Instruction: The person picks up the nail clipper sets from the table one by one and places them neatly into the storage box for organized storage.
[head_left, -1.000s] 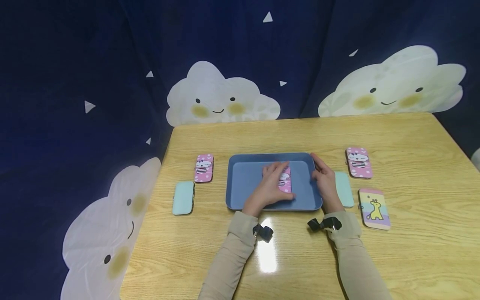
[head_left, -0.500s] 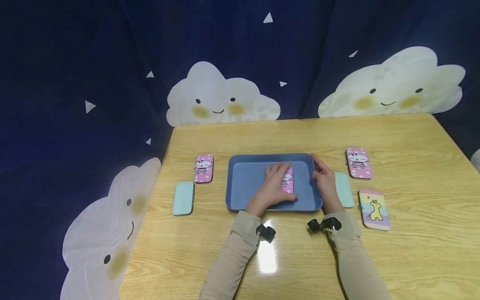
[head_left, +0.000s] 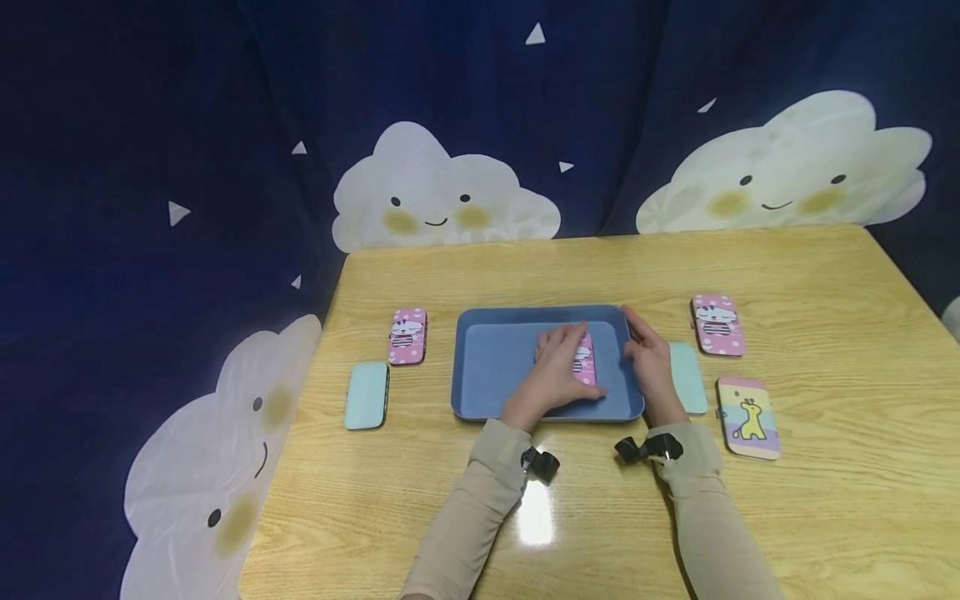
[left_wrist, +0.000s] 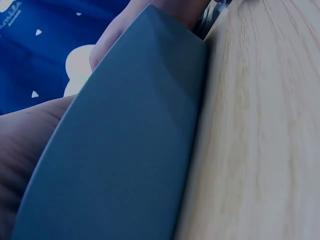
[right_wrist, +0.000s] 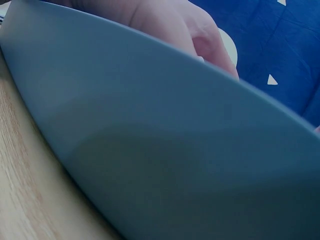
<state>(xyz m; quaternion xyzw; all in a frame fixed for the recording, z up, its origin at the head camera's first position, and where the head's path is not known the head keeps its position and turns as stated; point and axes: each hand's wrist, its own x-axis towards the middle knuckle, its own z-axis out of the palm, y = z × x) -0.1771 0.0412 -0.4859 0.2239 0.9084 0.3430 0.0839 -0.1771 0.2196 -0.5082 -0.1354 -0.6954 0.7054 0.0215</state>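
A blue rectangular tray [head_left: 491,367] lies on the wooden table in the head view. Inside its right half is a small pink tin case [head_left: 586,362] with a striped animal print, partly covered by my left hand [head_left: 551,375]. The thumb and fingers of that hand hold the case at its near and far ends. My right hand [head_left: 651,371] grips the tray's right side, index finger stretched along the rim. The tray's outer wall [left_wrist: 120,130] fills much of the left wrist view and hides the case. In the right wrist view the left hand [right_wrist: 165,20] shows above the wall.
Left of the tray lie a pink case [head_left: 408,337] and a mint case [head_left: 367,395]. To the right are a mint case [head_left: 687,379] partly behind the right hand, a pink case [head_left: 717,325] and a giraffe case [head_left: 748,418]. A dark blue curtain [head_left: 600,100] hangs behind the table.
My left hand has moved a little to the right inside the tray, and the pink case has shifted with it. The right hand and the tray have stayed in place.
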